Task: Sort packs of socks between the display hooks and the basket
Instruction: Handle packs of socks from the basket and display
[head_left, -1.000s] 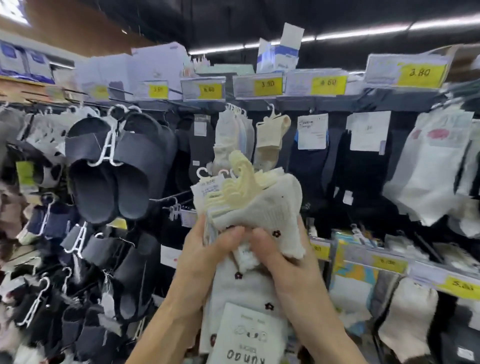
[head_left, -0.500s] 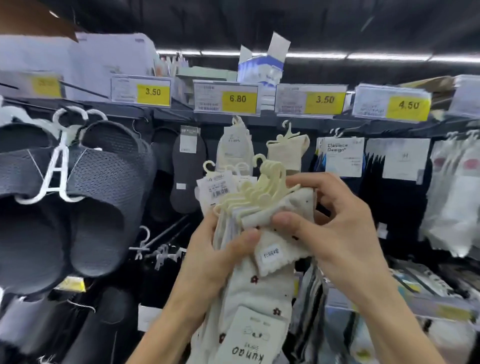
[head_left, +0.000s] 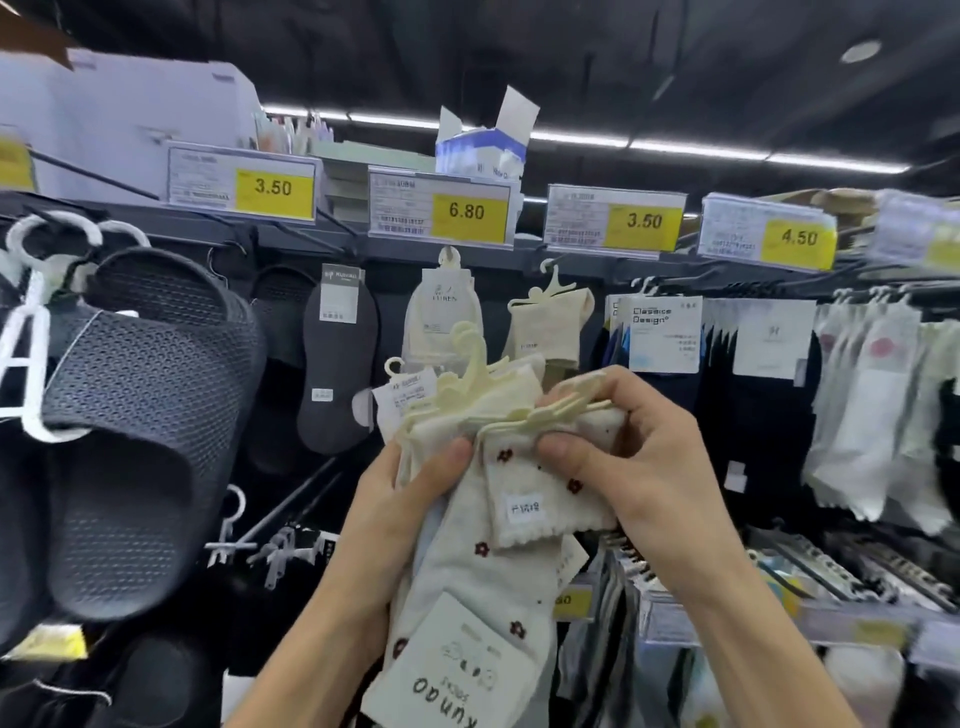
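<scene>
Cream flowered sock packs (head_left: 467, 571) are held up in a bundle just in front of the display hooks (head_left: 332, 236). The left hand (head_left: 410, 504) grips the bundle, thumb across its front, probably to steady it. The right hand (head_left: 644, 457) pinches the front pack (head_left: 550, 499) near its plastic hanger (head_left: 550, 410) (apparently to peel it free). No basket shows.

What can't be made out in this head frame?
Head view only.
Basket: out of frame.
Count of sock packs: they overlap; left hand and right hand cover parts.
Left hand's fingers: behind the packs.
Far-right price tag: blurred, cut by the edge.
Barcode print on the 6.80 tag: too small.
</scene>
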